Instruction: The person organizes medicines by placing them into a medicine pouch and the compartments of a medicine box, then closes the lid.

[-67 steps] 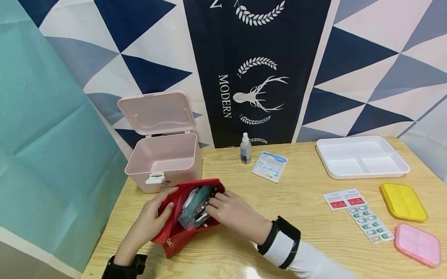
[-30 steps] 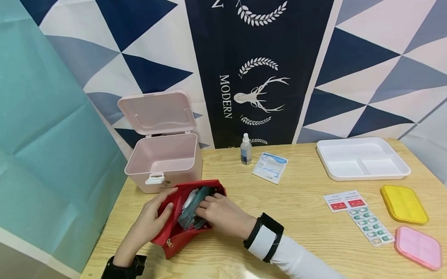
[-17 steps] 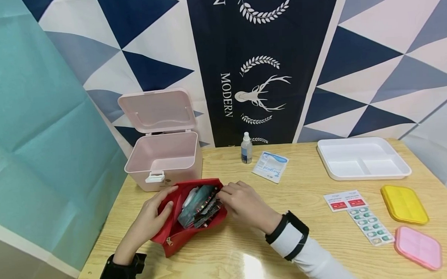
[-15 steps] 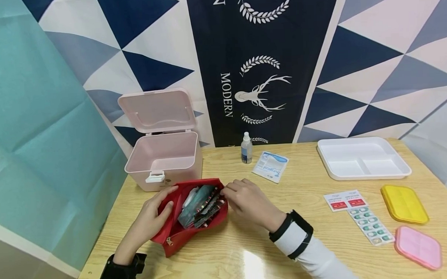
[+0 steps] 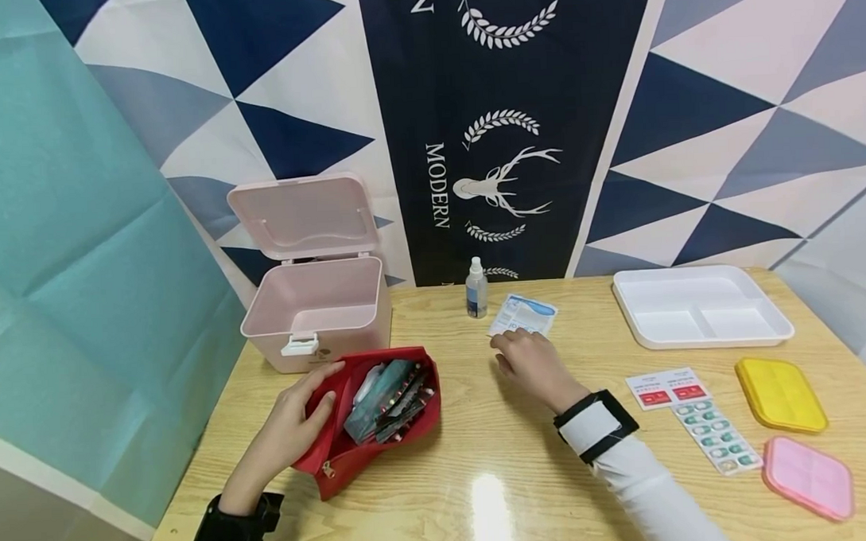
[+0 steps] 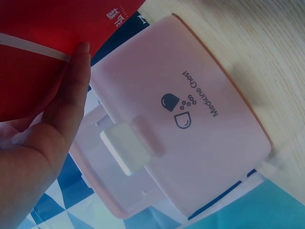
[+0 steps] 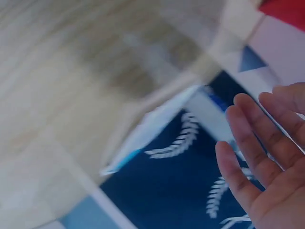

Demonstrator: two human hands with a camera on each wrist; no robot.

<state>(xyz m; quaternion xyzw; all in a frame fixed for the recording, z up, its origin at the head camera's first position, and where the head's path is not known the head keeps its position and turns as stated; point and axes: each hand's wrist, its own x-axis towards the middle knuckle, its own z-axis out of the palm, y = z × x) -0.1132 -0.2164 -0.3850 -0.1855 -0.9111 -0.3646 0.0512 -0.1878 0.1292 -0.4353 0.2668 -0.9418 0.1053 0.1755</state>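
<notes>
In the head view, a red zippered pouch [image 5: 350, 470] is seen lying on the pale wood-grain tabletop [image 5: 413, 526], its mouth spread and filled with a teal-tinted clear packet [image 5: 372, 412] and dark foil strips [image 5: 411, 405]; its left rim is pinched between thumb and fingers by the left grip [image 5: 295, 415]; just behind it, a pink plastic box [image 5: 360, 343] is placed with its lid raised; the near edge of a white-and-blue flat packet [image 5: 526, 309] is overlapped by the right grip [image 5: 533, 366], beside which a clear bottle with a white cap [image 5: 477, 293] is stood upright; farther right, a white compartmented tray [image 5: 677, 287], a green-and-white capsule blister [image 5: 718, 436] and a yellow square case [image 5: 781, 394] are set out.

In the left wrist view, the pouch is flanked by extended fingers; "Medicine Chest" is printed on the box.

In the right wrist view, the fingers are loosely spread and nothing is held; whether the flat packet is touched cannot be told.
</notes>
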